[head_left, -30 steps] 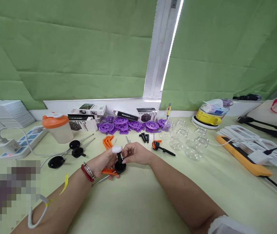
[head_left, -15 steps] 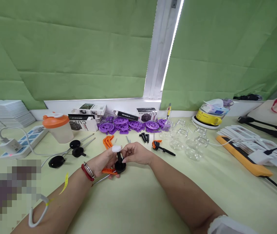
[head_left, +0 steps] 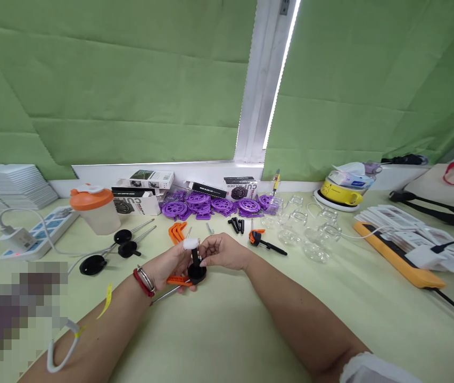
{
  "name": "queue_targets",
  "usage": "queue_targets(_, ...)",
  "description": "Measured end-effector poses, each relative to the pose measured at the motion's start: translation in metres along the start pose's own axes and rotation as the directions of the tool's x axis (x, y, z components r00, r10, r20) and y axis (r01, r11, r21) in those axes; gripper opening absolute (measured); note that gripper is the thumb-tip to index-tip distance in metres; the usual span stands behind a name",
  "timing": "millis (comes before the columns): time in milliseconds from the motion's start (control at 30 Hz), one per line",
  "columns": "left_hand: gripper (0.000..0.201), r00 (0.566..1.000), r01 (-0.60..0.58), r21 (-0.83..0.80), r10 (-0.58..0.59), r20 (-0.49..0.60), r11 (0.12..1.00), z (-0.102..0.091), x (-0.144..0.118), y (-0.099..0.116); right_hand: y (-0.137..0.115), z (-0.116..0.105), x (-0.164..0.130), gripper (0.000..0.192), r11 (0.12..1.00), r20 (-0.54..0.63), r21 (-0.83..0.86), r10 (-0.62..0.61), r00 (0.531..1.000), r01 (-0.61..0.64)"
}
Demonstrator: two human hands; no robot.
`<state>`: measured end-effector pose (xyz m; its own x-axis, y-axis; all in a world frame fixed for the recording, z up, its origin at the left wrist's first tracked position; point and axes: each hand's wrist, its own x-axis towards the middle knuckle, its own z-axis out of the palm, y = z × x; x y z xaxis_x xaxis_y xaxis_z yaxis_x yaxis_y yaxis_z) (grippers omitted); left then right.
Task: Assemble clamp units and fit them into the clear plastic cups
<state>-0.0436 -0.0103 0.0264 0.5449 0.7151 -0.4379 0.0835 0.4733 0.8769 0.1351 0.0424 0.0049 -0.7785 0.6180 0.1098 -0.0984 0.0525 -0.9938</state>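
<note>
From the head camera, both hands meet over the middle of the pale green surface [head_left: 227, 330]. The left hand [head_left: 168, 266] grips a black suction-cup part [head_left: 197, 272] and an orange clip [head_left: 176, 280] just above the surface; the right hand [head_left: 222, 251] pinches the part's upright stem. Purple reels [head_left: 211, 205], glass jars [head_left: 310, 234] and an orange-lidded cup [head_left: 93, 208] lie behind.
</note>
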Motion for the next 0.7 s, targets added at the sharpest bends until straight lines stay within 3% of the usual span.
queue_targets(700, 0.061, 0.999, -0.002, -0.007, 0.002, 0.035, 1.000, -0.0022, 0.0000, -0.0002, -0.0018, 0.0009, -0.0005, 0.035, 1.000, 0.007, 0.017, 0.020, 1.000, -0.020)
